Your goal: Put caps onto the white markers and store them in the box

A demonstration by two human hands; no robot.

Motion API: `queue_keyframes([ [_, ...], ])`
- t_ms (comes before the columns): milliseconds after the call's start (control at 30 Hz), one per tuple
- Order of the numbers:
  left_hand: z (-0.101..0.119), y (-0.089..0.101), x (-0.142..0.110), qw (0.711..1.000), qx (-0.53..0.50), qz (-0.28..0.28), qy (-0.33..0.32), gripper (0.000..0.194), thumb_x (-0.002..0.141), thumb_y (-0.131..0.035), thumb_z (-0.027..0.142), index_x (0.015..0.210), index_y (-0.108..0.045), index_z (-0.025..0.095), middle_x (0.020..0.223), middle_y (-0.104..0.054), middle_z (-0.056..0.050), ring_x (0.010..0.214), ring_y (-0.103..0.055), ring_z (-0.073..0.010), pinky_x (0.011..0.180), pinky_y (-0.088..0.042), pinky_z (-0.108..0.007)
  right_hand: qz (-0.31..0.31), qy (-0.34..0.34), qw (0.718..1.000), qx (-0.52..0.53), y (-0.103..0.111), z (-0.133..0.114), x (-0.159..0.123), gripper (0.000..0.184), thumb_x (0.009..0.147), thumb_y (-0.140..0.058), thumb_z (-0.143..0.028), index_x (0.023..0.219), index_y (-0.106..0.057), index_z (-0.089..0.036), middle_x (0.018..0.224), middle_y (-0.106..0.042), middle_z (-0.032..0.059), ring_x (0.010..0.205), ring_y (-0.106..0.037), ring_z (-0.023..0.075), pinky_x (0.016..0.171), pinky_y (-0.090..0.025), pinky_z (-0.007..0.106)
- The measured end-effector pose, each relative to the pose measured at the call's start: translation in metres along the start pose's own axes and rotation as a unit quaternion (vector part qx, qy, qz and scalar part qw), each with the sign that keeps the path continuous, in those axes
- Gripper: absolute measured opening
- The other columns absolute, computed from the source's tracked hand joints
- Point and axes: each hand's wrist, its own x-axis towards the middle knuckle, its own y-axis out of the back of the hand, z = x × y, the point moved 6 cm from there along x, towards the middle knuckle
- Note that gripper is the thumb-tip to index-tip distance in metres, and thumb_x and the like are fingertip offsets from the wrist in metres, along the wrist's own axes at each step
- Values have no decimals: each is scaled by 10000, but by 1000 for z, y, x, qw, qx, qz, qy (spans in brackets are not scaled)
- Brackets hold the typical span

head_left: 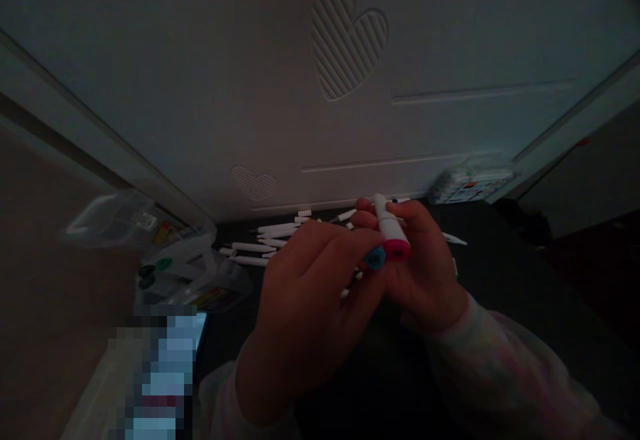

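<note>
My right hand [425, 270] is closed around a white marker [391, 227] with a pink end that faces me; the thin joint line of its cap shows partway along. Right beside that pink end, my left hand [315, 287] pinches a blue-ended marker [375, 258] with small dark print on the end. My fingers hide the rest of it, so its length does not show. Behind my hands, several loose white markers [250, 261] and caps [304, 213] are scattered on the dark tabletop [505, 280].
At the left stands an open clear plastic case [200, 273] with a few markers inside, its lid [113, 220] tipped back. A filled marker case [473, 180] leans at the back right. A lit, blurred screen [165, 373] is at the lower left. A white panel with hearts [350, 33] rises behind.
</note>
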Motion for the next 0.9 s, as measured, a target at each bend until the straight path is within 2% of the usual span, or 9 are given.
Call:
queue_keyframes([
  [133, -7, -1, 0, 1000, 26, -3, 5, 97, 793, -591, 181, 888, -576, 197, 780, -618, 20, 728, -562, -100, 689, -456, -209, 3, 14, 1000, -3, 0, -6, 1, 101, 660, -516, -215, 734, -566, -168, 584, -563, -38, 514, -524, 56, 527, -468, 176],
  [233, -21, -7, 1, 998, 50, -22, 27, 95, 797, -571, 178, 892, -566, 189, 800, -603, 6, 757, -561, -116, 697, -447, -228, 4, 61, 998, -12, 2, -21, 0, 41, 679, -518, -196, 698, -554, -189, 598, -544, -38, 515, -504, 52, 520, -460, 174],
  [300, -32, -18, 1, 994, 63, -69, 48, 102, 803, -544, 182, 904, -556, 187, 825, -599, -7, 781, -562, -140, 694, -444, -255, 14, 92, 996, -15, 4, -31, -2, 37, 684, -515, -188, 695, -550, -195, 620, -544, -36, 516, -494, 47, 522, -460, 174],
  [400, -47, -42, -2, 978, 78, -175, 78, 127, 803, -502, 173, 925, -538, 184, 872, -596, -27, 819, -563, -176, 705, -445, -295, 23, 124, 992, -15, 7, -45, -5, 51, 698, -499, -188, 682, -543, -207, 641, -546, -36, 527, -493, 47, 530, -463, 175],
  [500, -54, -66, -7, 956, 107, -264, 77, 165, 807, -459, 149, 951, -531, 178, 906, -591, -45, 854, -560, -195, 736, -445, -316, 27, 144, 989, -20, 9, -53, -7, 88, 715, -482, -195, 648, -533, -222, 633, -547, -39, 518, -485, 48, 530, -465, 179],
  [600, -60, -87, -13, 934, 137, -323, 69, 184, 812, -430, 136, 959, -532, 179, 937, -597, -54, 880, -561, -206, 751, -444, -323, 23, 149, 988, -21, 9, -55, -7, 89, 711, -481, -195, 655, -546, -220, 624, -549, -39, 505, -478, 40, 529, -464, 170],
  [700, -72, -103, -20, 912, 160, -368, 87, 198, 806, -414, 116, 948, -538, 176, 914, -618, -58, 868, -574, -219, 736, -451, -331, 18, 147, 989, -23, 9, -56, -6, 97, 713, -476, -199, 667, -558, -222, 623, -553, -38, 494, -478, 37, 522, -463, 166],
  [900, -89, -125, -28, 899, 164, -395, 99, 190, 798, -432, 108, 933, -552, 164, 938, -638, -70, 902, -585, -218, 757, -458, -318, 4, 144, 989, -32, 7, -56, -7, 82, 717, -489, -203, 695, -567, -216, 642, -571, -45, 491, -479, 33, 546, -480, 167],
])
